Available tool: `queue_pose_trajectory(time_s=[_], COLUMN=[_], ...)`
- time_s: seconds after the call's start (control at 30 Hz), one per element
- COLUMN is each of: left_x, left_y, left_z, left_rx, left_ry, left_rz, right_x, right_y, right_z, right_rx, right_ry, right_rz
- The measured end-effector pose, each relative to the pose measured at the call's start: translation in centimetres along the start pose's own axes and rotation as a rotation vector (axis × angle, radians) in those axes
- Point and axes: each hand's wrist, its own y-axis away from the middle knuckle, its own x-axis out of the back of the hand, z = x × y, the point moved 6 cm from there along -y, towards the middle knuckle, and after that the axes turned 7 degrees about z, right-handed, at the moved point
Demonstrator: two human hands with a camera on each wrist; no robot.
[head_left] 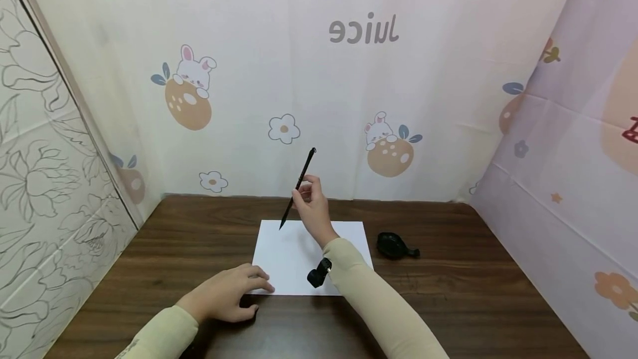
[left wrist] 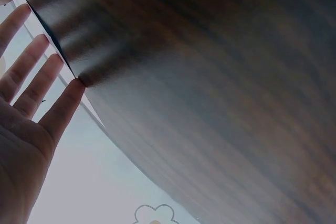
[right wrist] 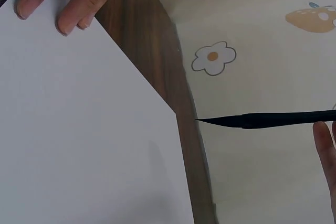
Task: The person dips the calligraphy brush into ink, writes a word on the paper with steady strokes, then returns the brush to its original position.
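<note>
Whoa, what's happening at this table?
A person's right hand is holding a black calligraphy brush, its tip off the white paper. The left hand rests at the paper's near left corner. No marks show on the paper. A small black dish with a handle sits on the table, right of the paper.

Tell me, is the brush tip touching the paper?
Apart. The right wrist view shows the brush tip beyond the edge of the paper, with a strip of table visible between them.

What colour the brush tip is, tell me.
The brush tip is black; it shows best in the right wrist view.
</note>
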Motion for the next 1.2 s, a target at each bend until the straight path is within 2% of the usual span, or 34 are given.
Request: queue_pose_trajectory(time_s=[0.1, 0.37, 0.7, 0.93, 1.2], left_x=[0.1, 0.2, 0.1, 0.1, 0.3], left_y=[0.0, 0.0, 0.0, 0.0, 0.0], left_z=[0.0, -0.1, -0.1, 0.0, 0.1], left_rx=[0.006, 0.006, -0.011, -0.019, -0.029], left_ry=[-0.001, 0.001, -0.014, -0.003, -0.008], left_rz=[-0.001, -0.003, 0.011, 0.016, 0.026], right_x=[-0.7, -3.0, -3.9, -4.0, -4.0], right_y=[0.2, -0.3, 0.1, 0.4, 0.6], right_z=[0.1, 5.0, 5.9, 6.1, 6.3], right_rx=[0.017, 0.008, 0.028, 0.063, 0.061], right_ry=[0.003, 0.023, 0.053, 0.090, 0.106], right_rz=[-0.002, -0.013, 0.021, 0.043, 0.048])
